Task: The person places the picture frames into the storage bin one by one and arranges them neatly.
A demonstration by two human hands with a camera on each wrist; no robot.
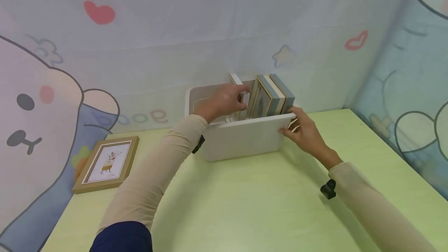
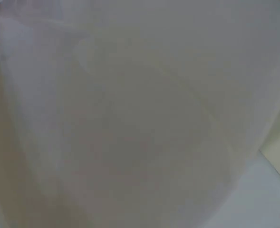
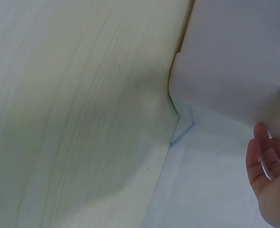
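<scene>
A white plastic storage bin (image 1: pixel 241 139) stands at the back of the table, seen from its long side in the head view. My left hand (image 1: pixel 224 98) reaches in over the front rim and pinches a thin white picture frame (image 1: pixel 235 77) between thumb and fingers. To its right, several picture frames (image 1: pixel 276 92) with blue, cream and gold edges stand upright, leaning together. My right hand (image 1: pixel 306 133) grips the bin's right front corner, thumb on the front wall. In the right wrist view, fingers (image 3: pixel 268 152) touch the bin wall (image 3: pixel 230 61). A pale blurred surface fills most of the left wrist view.
A wooden picture frame (image 1: pixel 106 164) with a plant drawing lies face up at the table's left edge. The light green table (image 1: pixel 231 205) meets a printed cloth backdrop (image 1: pixel 175 30) behind the bin, and another printed cloth hangs on the right.
</scene>
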